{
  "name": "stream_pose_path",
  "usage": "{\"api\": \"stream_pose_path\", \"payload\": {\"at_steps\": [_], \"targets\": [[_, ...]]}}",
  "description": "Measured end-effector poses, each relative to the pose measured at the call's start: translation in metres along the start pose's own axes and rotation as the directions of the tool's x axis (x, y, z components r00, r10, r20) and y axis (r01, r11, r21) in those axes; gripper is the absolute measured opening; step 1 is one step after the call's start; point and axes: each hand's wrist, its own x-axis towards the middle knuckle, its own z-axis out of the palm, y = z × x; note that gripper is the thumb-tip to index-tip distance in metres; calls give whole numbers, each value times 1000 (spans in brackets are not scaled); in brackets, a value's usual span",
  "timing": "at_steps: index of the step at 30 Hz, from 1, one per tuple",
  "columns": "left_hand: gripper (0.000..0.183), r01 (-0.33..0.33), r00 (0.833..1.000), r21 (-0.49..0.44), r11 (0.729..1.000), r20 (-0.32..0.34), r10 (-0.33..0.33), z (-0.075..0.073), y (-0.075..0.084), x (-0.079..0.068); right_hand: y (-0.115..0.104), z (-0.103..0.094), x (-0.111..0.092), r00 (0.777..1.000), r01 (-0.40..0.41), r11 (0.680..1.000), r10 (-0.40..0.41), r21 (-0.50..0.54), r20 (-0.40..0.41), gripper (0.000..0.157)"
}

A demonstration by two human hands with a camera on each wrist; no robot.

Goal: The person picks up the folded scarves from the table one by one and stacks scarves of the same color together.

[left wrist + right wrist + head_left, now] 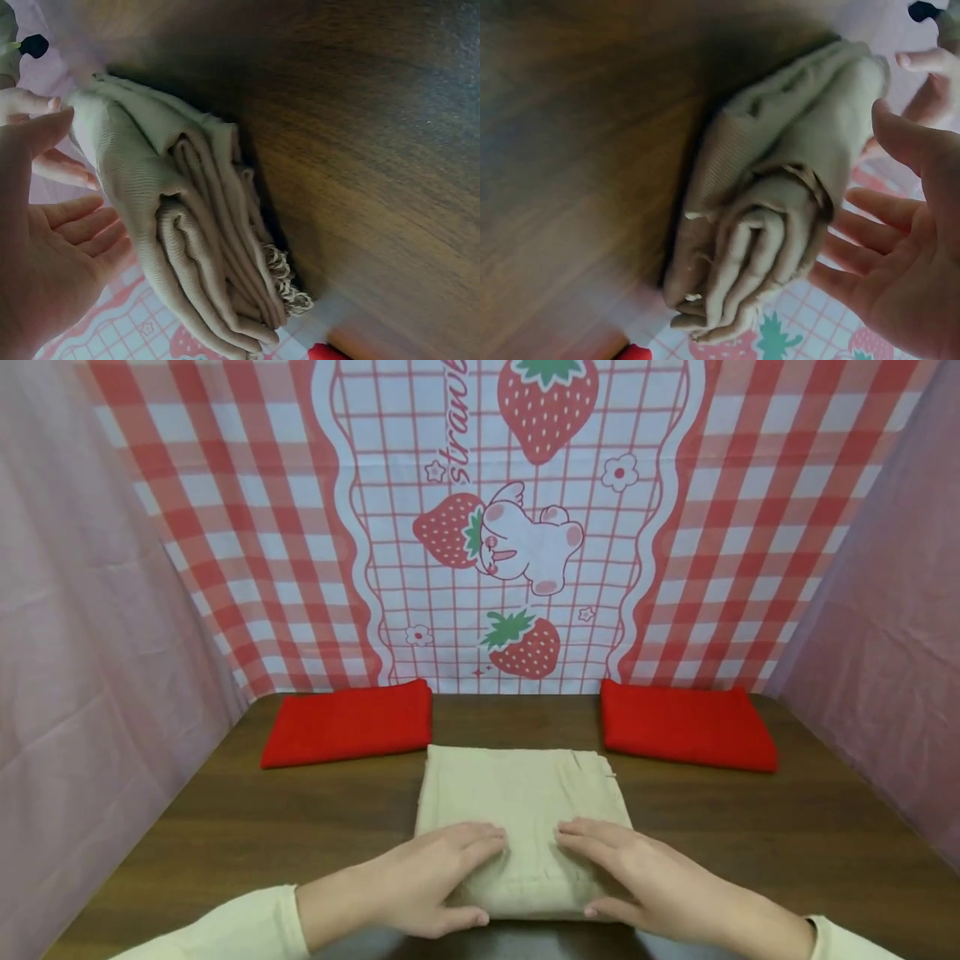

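Observation:
A cream folded cloth (525, 802) lies in a thick, roughly square stack at the middle of the table's near side. My left hand (438, 877) rests on its near left part, fingers extended, thumb at the front edge. On the near right part lies my right hand (652, 877), its fingers likewise straight. The left wrist view shows the stacked layers of the cloth (172, 187) from the side, with a frayed fringe low down. From the other side, the right wrist view shows rolled layers in the cloth (772, 195) and my right hand (907, 240) with fingers spread along its top.
Two folded red cloths lie at the back of the brown wooden table (300, 827), one red cloth (348, 722) on the left and another red cloth (686, 727) on the right. A strawberry-print checked curtain (465, 610) hangs behind, with pink fabric at both sides.

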Motion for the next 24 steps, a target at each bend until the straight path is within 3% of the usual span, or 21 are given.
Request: {"api": "stream_pose_path", "payload": {"at_steps": [9,16,24], "targets": [[69,-72,997,104,992,-12,74,6,-2,-7,-3,20,-9,992,97,970,-112,-223,-57,78],[69,-51,998,78,996,25,49,10,-5,-11,0,23,-13,993,90,968,-106,-235,-56,79],[68,-20,999,123,992,49,14,13,-5,-12,3,29,-14,986,114,967,-138,-226,-93,84]]}}
